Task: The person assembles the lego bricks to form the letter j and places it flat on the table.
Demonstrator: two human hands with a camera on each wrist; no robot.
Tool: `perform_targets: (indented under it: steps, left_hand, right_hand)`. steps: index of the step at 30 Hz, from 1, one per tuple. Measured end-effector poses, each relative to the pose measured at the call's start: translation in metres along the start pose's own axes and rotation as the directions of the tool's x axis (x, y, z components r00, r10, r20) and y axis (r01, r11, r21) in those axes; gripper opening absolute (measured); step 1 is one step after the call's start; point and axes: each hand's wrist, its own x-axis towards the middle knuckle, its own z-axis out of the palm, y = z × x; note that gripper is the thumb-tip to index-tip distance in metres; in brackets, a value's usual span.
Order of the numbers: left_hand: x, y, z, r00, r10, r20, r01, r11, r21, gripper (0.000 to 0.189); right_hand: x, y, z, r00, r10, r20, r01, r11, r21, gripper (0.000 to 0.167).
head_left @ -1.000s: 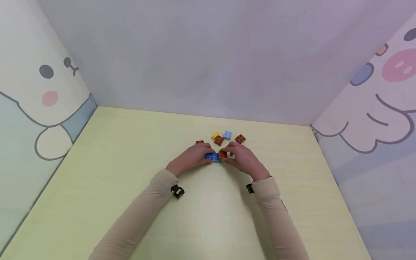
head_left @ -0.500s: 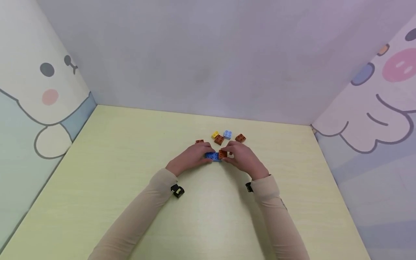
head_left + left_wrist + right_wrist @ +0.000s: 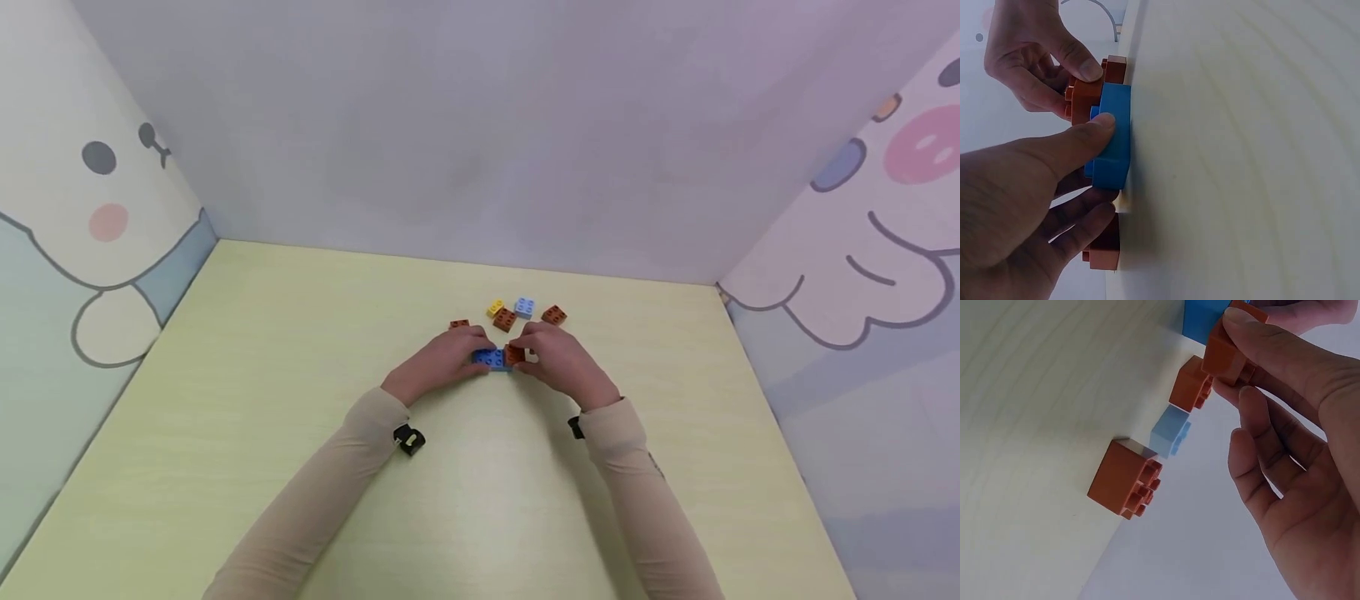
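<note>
A long blue toy building brick (image 3: 491, 359) lies flat on the table, and my left hand (image 3: 442, 362) grips its left part between thumb and fingers. My left thumb presses along the near side of the blue brick (image 3: 1114, 147) in the left wrist view. With thumb and index finger, my right hand (image 3: 558, 358) pinches a reddish-brown brick (image 3: 1227, 353), its other fingers loosely bent. This brown brick (image 3: 1088, 97) is at the studs on the blue brick's right end. Whether the two are pressed together I cannot tell.
Just behind the hands lie a yellow brick (image 3: 496, 308), a brown brick (image 3: 505, 319), a light blue brick (image 3: 525, 307) and another brown brick (image 3: 554, 315). One more brown brick (image 3: 1105, 249) sits by my left fingers. Walls (image 3: 465, 167) border the table's back and sides.
The head view has shifted slightly. Both hands keep their hold at nearly the same spots, and the brown brick in my right hand appears slightly tilted compared with before.
</note>
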Motion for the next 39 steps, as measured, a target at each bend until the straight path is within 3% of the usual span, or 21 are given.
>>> perform_targets:
  steps: [13,19,29,34,39]
  left_hand:
    - [-0.003,-0.001,0.003,1.000,-0.022,-0.021,0.021,1.000,-0.021,0.036]
    - [0.001,-0.001,0.008,0.999,0.013,-0.031,-0.014,1.000,-0.017,0.037]
    - [-0.001,-0.004,0.005,0.998,-0.046,-0.033,0.046,0.999,-0.020,0.041]
    - [-0.004,-0.011,-0.005,0.991,-0.072,-0.110,0.066,0.996,-0.055,0.040]
    - [-0.004,-0.020,-0.008,0.968,-0.096,-0.231,0.095,0.995,-0.015,0.037]
  right_hand:
    - [-0.002,-0.007,0.011,0.998,0.003,-0.055,-0.005,1.000,-0.030,0.028]
    - [-0.010,-0.003,0.015,0.996,0.055,-0.075,-0.051,0.997,0.061,0.035]
    - [-0.006,-0.001,0.021,0.993,0.072,-0.091,-0.061,0.991,0.118,0.032]
    - [-0.004,-0.001,0.023,0.992,0.089,-0.087,-0.079,0.991,0.110,0.032]
    - [-0.006,-0.002,0.022,0.992,0.090,-0.091,-0.079,0.990,0.118,0.032]
